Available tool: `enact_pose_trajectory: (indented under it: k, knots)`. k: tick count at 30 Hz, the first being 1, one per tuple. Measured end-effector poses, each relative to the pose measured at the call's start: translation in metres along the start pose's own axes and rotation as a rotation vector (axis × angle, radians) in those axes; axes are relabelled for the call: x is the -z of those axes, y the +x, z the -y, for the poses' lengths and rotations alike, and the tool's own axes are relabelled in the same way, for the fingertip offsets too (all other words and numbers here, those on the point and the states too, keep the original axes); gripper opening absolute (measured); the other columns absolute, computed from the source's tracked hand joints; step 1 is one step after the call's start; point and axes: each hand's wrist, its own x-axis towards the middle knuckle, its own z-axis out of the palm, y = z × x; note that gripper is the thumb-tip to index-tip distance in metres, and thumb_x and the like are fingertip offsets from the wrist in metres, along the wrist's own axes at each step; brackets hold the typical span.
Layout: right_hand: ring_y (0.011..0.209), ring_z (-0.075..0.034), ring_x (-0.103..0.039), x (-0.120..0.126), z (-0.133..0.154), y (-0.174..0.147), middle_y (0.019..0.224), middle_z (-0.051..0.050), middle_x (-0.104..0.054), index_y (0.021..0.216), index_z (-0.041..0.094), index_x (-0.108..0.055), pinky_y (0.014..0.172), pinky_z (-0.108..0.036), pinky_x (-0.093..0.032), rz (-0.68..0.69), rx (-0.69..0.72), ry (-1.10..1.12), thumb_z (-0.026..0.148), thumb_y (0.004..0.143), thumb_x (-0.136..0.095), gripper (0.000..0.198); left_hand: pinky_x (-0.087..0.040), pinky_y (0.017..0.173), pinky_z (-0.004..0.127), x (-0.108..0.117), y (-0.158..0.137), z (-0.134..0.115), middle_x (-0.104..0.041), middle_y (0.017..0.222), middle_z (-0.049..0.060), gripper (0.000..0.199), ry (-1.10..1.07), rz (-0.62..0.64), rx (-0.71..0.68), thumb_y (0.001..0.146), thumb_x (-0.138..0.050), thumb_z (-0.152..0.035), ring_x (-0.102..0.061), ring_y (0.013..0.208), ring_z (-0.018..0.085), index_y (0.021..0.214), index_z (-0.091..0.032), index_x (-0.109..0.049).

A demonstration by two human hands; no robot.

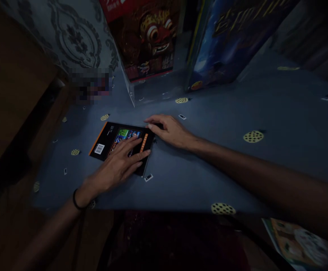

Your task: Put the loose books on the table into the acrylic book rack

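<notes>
A small black book (pixel 104 145) with orange trim, a barcode and small coloured pictures lies at an angle on the blue patterned tablecloth. My left hand (pixel 115 163) rests flat across its lower middle, fingers spread, covering part of the pictures. At the book's upper right corner is my right hand (pixel 171 130), palm side down, its thumb and index finger drawn together on the corner. The other fingers of that hand are mostly hidden behind the index finger. A dark band circles my left wrist.
Two larger books stand upright at the back, a red one with a mask picture (pixel 155 37) and a blue one (pixel 231 41), beside clear plastic panels (pixel 155 94). A patterned pale cloth (pixel 76 37) hangs behind left. Below the table at right lies a colourful book (pixel 296 241).
</notes>
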Motion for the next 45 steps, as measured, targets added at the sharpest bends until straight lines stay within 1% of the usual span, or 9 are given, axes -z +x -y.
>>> enact_pose_trajectory:
  k: [6,11,18,22,25,29,37,41,45]
  knots:
    - [0.105,-0.024,-0.067,-0.003,-0.004,-0.001,0.115,-0.011,-0.074,0.117,0.019,-0.071,0.096,-0.043,-0.053,0.008,0.024,-0.008,0.025,0.094,-0.056,0.029,-0.038,0.117,0.062,0.003,-0.041,-0.018,-0.044,0.155,0.008,0.046,-0.026,-0.022,-0.022,0.102,-0.049,-0.023,-0.034,0.149,0.031,0.147,-0.035,-0.048]
    - [0.106,-0.025,-0.066,-0.004,-0.001,-0.003,0.113,-0.009,-0.074,0.116,0.021,-0.072,0.095,-0.046,-0.052,0.036,0.063,-0.07,0.026,0.092,-0.056,0.029,-0.039,0.118,0.059,-0.004,-0.057,-0.018,-0.05,0.15,0.009,0.043,0.016,-0.094,-0.035,0.101,-0.053,-0.021,-0.041,0.145,0.027,0.143,-0.033,-0.052]
    - [0.099,-0.028,-0.065,-0.006,0.008,-0.005,0.101,-0.01,-0.076,0.109,0.02,-0.073,0.089,-0.047,-0.054,0.046,0.215,-0.166,0.025,0.093,-0.053,0.027,-0.045,0.114,0.053,-0.024,-0.047,-0.022,-0.058,0.142,0.006,0.033,0.149,-0.236,0.032,0.1,-0.057,-0.032,-0.05,0.138,0.024,0.133,-0.036,-0.061]
    - [0.104,-0.029,-0.064,-0.008,0.007,-0.005,0.104,-0.011,-0.075,0.109,0.02,-0.073,0.092,-0.05,-0.053,0.003,0.341,-0.201,0.028,0.097,-0.049,0.027,-0.048,0.11,0.052,-0.03,-0.022,-0.03,-0.06,0.141,0.008,0.034,0.286,-0.25,0.104,0.102,-0.052,-0.037,-0.054,0.134,0.026,0.135,-0.032,-0.06]
    - [0.105,-0.03,-0.064,-0.01,0.004,-0.006,0.109,-0.011,-0.075,0.112,0.019,-0.072,0.092,-0.051,-0.053,0.05,0.4,-0.266,0.026,0.098,-0.05,0.027,-0.047,0.112,0.049,-0.029,-0.012,-0.031,-0.061,0.142,0.009,0.039,0.319,-0.222,0.108,0.104,-0.046,-0.04,-0.054,0.135,0.025,0.138,-0.025,-0.057]
    - [0.106,-0.03,-0.064,-0.012,-0.001,-0.006,0.114,-0.012,-0.074,0.115,0.019,-0.072,0.092,-0.052,-0.052,0.125,0.435,-0.356,0.027,0.098,-0.051,0.028,-0.045,0.115,0.044,-0.019,-0.032,-0.017,-0.06,0.144,0.008,0.041,0.253,-0.194,0.099,0.108,-0.036,-0.036,-0.052,0.138,0.02,0.14,-0.019,-0.053]
    - [0.106,-0.031,-0.063,-0.012,-0.003,-0.005,0.115,-0.013,-0.074,0.117,0.017,-0.072,0.091,-0.051,-0.052,0.132,0.44,-0.362,0.03,0.099,-0.049,0.032,-0.054,0.102,0.05,-0.001,-0.099,0.02,-0.063,0.138,0.013,0.037,0.289,-0.296,0.364,0.106,-0.041,-0.032,-0.062,0.125,0.027,0.135,-0.017,-0.059]
    - [0.105,-0.03,-0.063,-0.012,-0.002,-0.005,0.115,-0.012,-0.074,0.119,0.02,-0.072,0.088,-0.051,-0.053,0.139,0.438,-0.349,0.029,0.099,-0.049,0.031,-0.053,0.103,0.052,-0.006,-0.096,0.015,-0.065,0.134,0.015,0.036,0.35,-0.331,0.372,0.105,-0.043,-0.033,-0.064,0.122,0.029,0.132,-0.015,-0.061]
    - [0.106,-0.03,-0.062,-0.012,-0.003,-0.006,0.115,-0.012,-0.074,0.119,0.019,-0.072,0.09,-0.051,-0.052,0.144,0.433,-0.349,0.03,0.099,-0.05,0.032,-0.052,0.106,0.052,-0.017,-0.079,-0.01,-0.064,0.136,0.015,0.035,0.333,-0.348,0.303,0.105,-0.044,-0.032,-0.061,0.127,0.028,0.133,-0.017,-0.06]
